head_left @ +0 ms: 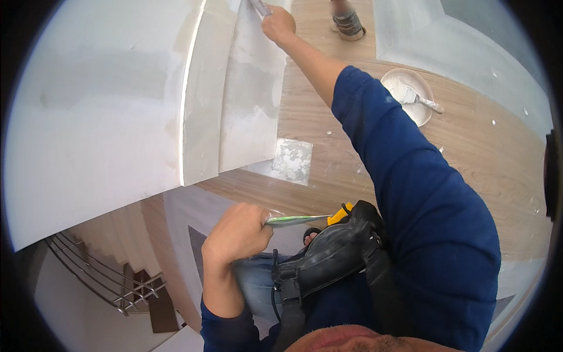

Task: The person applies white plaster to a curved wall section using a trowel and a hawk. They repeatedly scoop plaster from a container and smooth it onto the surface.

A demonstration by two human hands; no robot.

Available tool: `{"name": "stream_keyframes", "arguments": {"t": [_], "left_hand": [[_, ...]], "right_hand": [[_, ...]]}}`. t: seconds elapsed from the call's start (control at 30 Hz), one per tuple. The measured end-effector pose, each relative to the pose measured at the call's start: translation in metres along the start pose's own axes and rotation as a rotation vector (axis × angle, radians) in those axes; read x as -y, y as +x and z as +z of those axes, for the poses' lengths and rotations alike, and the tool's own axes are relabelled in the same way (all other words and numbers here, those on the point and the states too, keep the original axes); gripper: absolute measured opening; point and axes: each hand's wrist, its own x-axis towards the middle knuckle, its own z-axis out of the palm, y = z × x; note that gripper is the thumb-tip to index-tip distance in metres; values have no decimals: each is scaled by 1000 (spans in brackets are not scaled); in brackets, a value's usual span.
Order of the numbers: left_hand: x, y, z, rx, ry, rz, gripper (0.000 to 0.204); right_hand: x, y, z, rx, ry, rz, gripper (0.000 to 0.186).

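Note:
At the top, my right hand is stretched out and closed around the grey handle of a flat hand tool, whose far end is cut off by the picture's edge. The tool is up against the white-and-grey wall, which has smeared filler patches. Closer to my body, my left hand is closed on a thin, flat green-and-silver thing, seen edge-on. Its far tip is beside a yellow tool at my black waist bag.
A pale bowl of white paste, with a putty knife in it, stands on the wood floor. A paste-smeared square lies near the wall's foot. Metal railings border stairs at lower left. A dark banded object stands beyond.

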Motion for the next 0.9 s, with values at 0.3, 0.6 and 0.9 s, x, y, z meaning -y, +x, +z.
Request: {"name": "stream_keyframes", "arguments": {"t": [0.3,0.6,0.9], "left_hand": [[2,3,2,47,-16,-64,10],[-21,15,-15,68,31,-1,16],[-17,11,-7,47,-19,-43,8]], "right_hand": [[-3,-98,-2,74,-16,-196,38],[-25,-128,-20,-60,67,-318,38],[10,-143,8,-30,-15,-408,38]]}}
